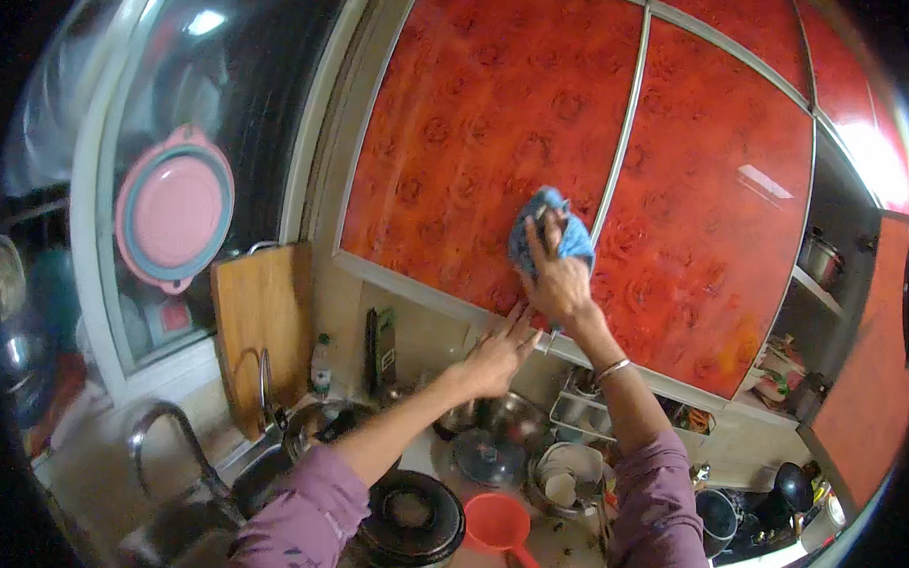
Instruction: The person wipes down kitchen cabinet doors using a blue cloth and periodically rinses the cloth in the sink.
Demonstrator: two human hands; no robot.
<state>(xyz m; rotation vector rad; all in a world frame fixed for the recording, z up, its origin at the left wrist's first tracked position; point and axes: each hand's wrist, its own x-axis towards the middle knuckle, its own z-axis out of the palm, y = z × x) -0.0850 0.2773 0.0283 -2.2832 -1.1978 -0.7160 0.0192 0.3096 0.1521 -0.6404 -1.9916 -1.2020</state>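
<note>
My right hand (560, 280) presses a crumpled blue cloth (574, 239) flat against a glossy red cabinet door (475, 134) with a rose pattern. The cloth lies just left of the metal strip (622, 151) between this door and a second red door (717, 195). Lower and to the left, my left hand (497, 357) has its fingers spread and holds nothing. Its fingertips reach the lower edge of the cabinet, close to my right wrist.
Below are a red plastic ladle (497, 522), a dark lidded pot (412, 515), a glass lid (487, 456) and stacked bowls (568, 468). A curved faucet (172, 417) and a wooden cutting board (264, 330) stand left. A pink basin (175, 210) hangs at the window. Right is a stove with a wok (793, 487).
</note>
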